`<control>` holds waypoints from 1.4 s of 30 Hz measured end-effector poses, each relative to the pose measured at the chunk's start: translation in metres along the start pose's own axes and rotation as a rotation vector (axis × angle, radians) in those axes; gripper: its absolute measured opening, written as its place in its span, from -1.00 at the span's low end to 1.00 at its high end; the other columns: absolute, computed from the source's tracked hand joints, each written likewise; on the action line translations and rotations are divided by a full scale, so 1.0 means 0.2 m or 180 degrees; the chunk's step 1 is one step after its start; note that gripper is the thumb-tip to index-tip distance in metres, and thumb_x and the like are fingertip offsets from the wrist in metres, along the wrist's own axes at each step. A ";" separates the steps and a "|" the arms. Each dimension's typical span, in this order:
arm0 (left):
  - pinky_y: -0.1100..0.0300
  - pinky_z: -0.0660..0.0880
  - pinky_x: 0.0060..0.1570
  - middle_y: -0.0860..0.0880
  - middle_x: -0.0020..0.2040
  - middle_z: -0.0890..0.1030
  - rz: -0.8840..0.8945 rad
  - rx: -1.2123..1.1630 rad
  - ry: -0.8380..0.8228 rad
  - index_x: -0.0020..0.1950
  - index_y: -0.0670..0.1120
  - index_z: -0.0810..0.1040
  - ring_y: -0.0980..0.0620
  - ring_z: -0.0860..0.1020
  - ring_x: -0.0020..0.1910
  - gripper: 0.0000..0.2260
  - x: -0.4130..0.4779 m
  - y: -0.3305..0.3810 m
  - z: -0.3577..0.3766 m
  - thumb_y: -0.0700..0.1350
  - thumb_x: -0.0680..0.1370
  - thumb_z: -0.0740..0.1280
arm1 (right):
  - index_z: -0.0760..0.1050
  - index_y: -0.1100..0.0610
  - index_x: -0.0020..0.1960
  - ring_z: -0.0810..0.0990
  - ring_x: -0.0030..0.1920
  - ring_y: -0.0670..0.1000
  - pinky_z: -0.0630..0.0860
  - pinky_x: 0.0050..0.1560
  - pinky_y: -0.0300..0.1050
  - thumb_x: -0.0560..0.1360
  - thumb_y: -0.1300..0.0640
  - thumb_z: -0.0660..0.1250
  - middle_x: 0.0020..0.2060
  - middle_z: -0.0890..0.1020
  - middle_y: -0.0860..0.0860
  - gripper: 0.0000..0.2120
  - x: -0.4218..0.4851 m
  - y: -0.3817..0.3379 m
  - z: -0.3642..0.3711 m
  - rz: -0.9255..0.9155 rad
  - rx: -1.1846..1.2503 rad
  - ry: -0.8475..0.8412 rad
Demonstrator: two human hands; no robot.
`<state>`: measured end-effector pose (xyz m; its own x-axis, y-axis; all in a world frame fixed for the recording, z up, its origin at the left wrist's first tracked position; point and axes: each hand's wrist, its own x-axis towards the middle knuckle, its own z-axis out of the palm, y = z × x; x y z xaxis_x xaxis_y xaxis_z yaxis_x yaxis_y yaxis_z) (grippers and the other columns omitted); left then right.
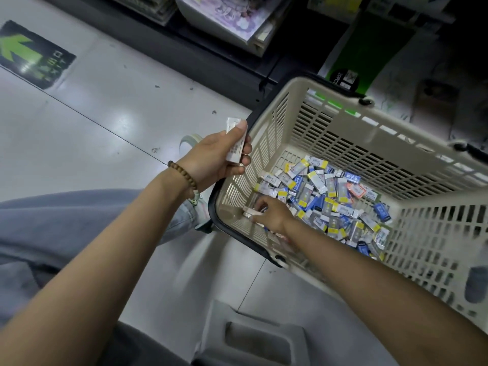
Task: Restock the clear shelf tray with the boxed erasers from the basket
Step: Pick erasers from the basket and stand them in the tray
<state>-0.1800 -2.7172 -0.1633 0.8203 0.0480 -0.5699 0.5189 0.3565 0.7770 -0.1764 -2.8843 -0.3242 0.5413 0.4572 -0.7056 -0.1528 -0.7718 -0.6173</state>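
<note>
The step in hand is the gathering: boxed erasers are being picked out of the basket [266,143] and collected before any go to the shelf tray, which is not in view.

The left hand [219,157] is held up just outside the basket's near-left rim, fingers curled and thumb pressed down on a small stack of white eraser boxes [235,140]; it is closed around them. A beaded bracelet [182,173] sits on that wrist.

The right hand [269,213] is reached down inside the basket, at its near-left corner, below and to the right of the left hand. Its fingertips are pinched on a pale box [249,210] lying on the basket floor; the hold looks like a light pinch, though blur makes it hard to say whether the box is lifted or only touched.

The rest of the loose eraser boxes [330,196], blue, yellow-banded and white, lie heaped just beyond the right hand.

The next move probably calls for lifting the pinched box clear of the rim and passing it across to the left hand's stack, squared with the others so the stack stays manageable. Most of the stock remains in the basket, so the task seems early.
</note>
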 end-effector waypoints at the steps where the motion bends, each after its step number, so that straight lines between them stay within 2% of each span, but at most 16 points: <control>1: 0.36 0.47 -0.43 0.08 -0.38 0.50 0.0003 -0.0010 -0.0001 -0.12 -0.09 0.41 0.17 0.46 -0.43 -0.75 0.00 0.00 0.00 0.06 0.60 0.16 | 0.43 0.13 0.00 0.51 -0.02 0.04 0.46 -0.03 -0.11 0.43 0.19 0.44 -0.05 0.51 0.01 -0.77 0.00 -0.01 0.01 0.0032 -0.0022 -0.0093; 6: 0.35 0.47 -0.42 0.08 -0.39 0.51 -0.0006 -0.0034 0.0015 -0.12 -0.09 0.41 0.17 0.47 -0.43 -0.75 0.00 0.00 0.00 0.07 0.59 0.18 | 0.48 0.19 0.21 0.52 0.16 0.09 0.42 0.13 -0.12 0.51 0.04 0.34 0.13 0.56 0.10 -0.66 0.02 -0.02 0.01 0.0161 -0.0443 -0.0259; 9: 0.35 0.48 -0.42 0.09 -0.39 0.51 0.0007 -0.0049 -0.0009 -0.11 -0.09 0.42 0.17 0.48 -0.42 -0.76 -0.01 0.00 0.00 0.07 0.59 0.18 | 0.51 0.19 0.08 0.51 0.11 0.10 0.39 0.08 -0.11 0.54 -0.05 0.28 -0.02 0.55 0.09 -0.70 0.00 0.00 -0.02 0.0217 -0.0459 -0.0540; 12: 0.36 0.49 -0.42 0.09 -0.39 0.52 -0.0002 -0.0026 0.0014 -0.11 -0.09 0.42 0.18 0.48 -0.42 -0.76 -0.01 0.01 0.01 0.06 0.59 0.18 | 0.47 0.24 0.17 0.50 0.04 0.10 0.42 0.12 -0.06 0.51 -0.03 0.33 -0.10 0.52 0.04 -0.61 -0.06 0.06 -0.02 0.0153 -0.0086 -0.0488; 15: 0.36 0.51 -0.40 0.08 -0.37 0.53 -0.0050 -0.0028 0.0003 -0.08 -0.12 0.43 0.18 0.51 -0.40 -0.77 -0.01 0.01 0.04 0.04 0.59 0.19 | 0.44 0.40 0.17 0.49 0.17 0.31 0.40 0.23 0.10 0.50 0.05 0.35 0.12 0.51 0.37 -0.56 -0.11 0.11 -0.01 0.0136 0.0485 -0.0263; 17: 0.33 0.55 -0.35 0.04 -0.29 0.56 -0.0084 -0.0094 -0.0026 -0.03 -0.14 0.45 0.17 0.55 -0.36 -0.76 0.00 0.00 0.05 0.03 0.59 0.19 | 0.49 0.33 0.15 0.56 0.03 0.27 0.53 0.04 0.05 0.53 0.00 0.31 0.02 0.58 0.31 -0.60 -0.15 0.10 -0.06 0.0180 0.0939 -0.0281; 19: 0.29 0.59 -0.27 0.02 -0.21 0.59 -0.0139 -0.0185 -0.0081 0.03 -0.16 0.47 0.14 0.59 -0.29 -0.76 0.00 -0.01 0.07 0.01 0.59 0.19 | 0.55 0.14 0.05 0.54 -0.25 0.02 0.49 -0.30 -0.20 0.53 -0.09 0.25 -0.25 0.59 0.07 -0.69 -0.20 0.06 -0.18 0.0259 0.1668 -0.0310; 23: 0.16 0.63 -0.14 -0.06 -0.06 0.64 -0.0417 -0.0443 -0.0019 0.02 -0.17 0.50 0.03 0.64 -0.12 -0.78 0.04 -0.08 0.17 -0.02 0.58 0.22 | 0.54 0.07 0.01 0.43 -0.40 -0.08 0.33 -0.47 -0.27 0.38 -0.29 0.25 -0.36 0.53 -0.01 -0.54 -0.32 -0.06 -0.49 -0.0075 0.2605 0.0039; 25: 0.16 0.62 -0.12 -0.07 -0.06 0.65 -0.0596 -0.0592 -0.0056 0.04 -0.16 0.50 0.01 0.65 -0.11 -0.76 0.06 -0.12 0.24 0.01 0.56 0.25 | 0.57 0.10 0.00 0.37 -0.44 -0.09 0.28 -0.52 -0.29 0.38 -0.32 0.20 -0.38 0.49 0.02 -0.48 -0.38 -0.16 -0.59 -0.0538 0.2481 0.0016; 27: 0.21 0.61 -0.16 -0.05 -0.14 0.70 -0.0686 -0.0768 -0.0187 0.05 -0.14 0.53 0.02 0.66 -0.13 -0.72 0.08 -0.13 0.31 0.05 0.53 0.26 | 0.59 0.12 -0.01 0.37 -0.50 -0.09 0.30 -0.55 -0.27 0.41 -0.34 0.16 -0.48 0.49 -0.02 -0.44 -0.43 -0.26 -0.64 -0.0818 0.1895 0.0086; 29: 0.25 0.60 -0.23 -0.09 -0.19 0.70 -0.0659 -0.1014 -0.0218 0.04 -0.15 0.54 0.00 0.67 -0.16 -0.72 0.08 -0.14 0.36 0.05 0.53 0.28 | 0.58 0.13 -0.12 0.42 -0.56 -0.07 0.37 -0.55 -0.25 0.46 -0.28 0.16 -0.53 0.52 -0.02 -0.51 -0.46 -0.31 -0.65 -0.0981 0.1439 0.0287; 32: 0.31 0.57 -0.36 -0.17 -0.09 0.63 -0.0650 -0.1364 -0.0122 0.10 -0.19 0.51 0.01 0.66 -0.24 -0.67 0.08 -0.16 0.39 0.05 0.51 0.30 | 0.57 0.15 -0.21 0.49 -0.55 -0.03 0.46 -0.50 -0.18 0.49 -0.17 0.22 -0.50 0.59 0.02 -0.60 -0.50 -0.35 -0.65 -0.1129 0.1177 0.0700; 35: 0.30 0.58 -0.32 -0.13 -0.07 0.64 -0.0597 -0.1389 -0.0279 0.13 -0.17 0.52 0.01 0.65 -0.12 -0.58 0.07 -0.17 0.40 0.12 0.43 0.30 | 0.59 -0.01 -0.29 0.42 -0.48 -0.20 0.37 -0.37 -0.26 0.52 -0.11 0.26 -0.49 0.53 -0.11 -0.71 -0.51 -0.35 -0.65 -0.1377 0.0614 0.1167; 36: 0.29 0.58 -0.31 -0.12 -0.10 0.67 -0.0587 -0.1440 -0.0316 0.13 -0.17 0.52 0.01 0.66 -0.11 -0.60 0.07 -0.17 0.39 0.10 0.45 0.30 | 0.59 -0.01 -0.30 0.40 -0.44 -0.20 0.34 -0.32 -0.23 0.51 -0.10 0.28 -0.46 0.51 -0.08 -0.71 -0.51 -0.35 -0.66 -0.1417 0.0552 0.1302; 39: 0.24 0.59 -0.32 -0.18 -0.10 0.66 -0.0710 -0.1652 -0.0216 0.15 -0.20 0.49 -0.05 0.67 -0.14 -0.64 0.06 -0.16 0.36 0.04 0.52 0.28 | 0.62 0.11 -0.18 0.45 -0.32 -0.03 0.37 -0.24 -0.17 0.48 -0.05 0.35 -0.26 0.57 0.29 -0.77 -0.52 -0.38 -0.67 -0.1354 0.1054 0.1417; 42: 0.23 0.60 -0.31 -0.19 -0.04 0.65 -0.0734 -0.1427 -0.0364 0.18 -0.16 0.46 -0.07 0.67 -0.11 -0.64 0.04 -0.14 0.34 0.07 0.52 0.28 | 0.60 0.09 -0.13 0.52 -0.32 -0.09 0.46 -0.29 -0.26 0.45 0.05 0.40 -0.31 0.59 0.11 -0.89 -0.51 -0.41 -0.66 -0.1292 0.1424 0.1303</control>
<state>-0.1713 -2.7911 -0.1724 0.7309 -0.1724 -0.6604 0.5558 0.7119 0.4293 -0.1092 -2.9260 -0.1546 0.8795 0.3996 -0.2584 -0.1503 -0.2821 -0.9476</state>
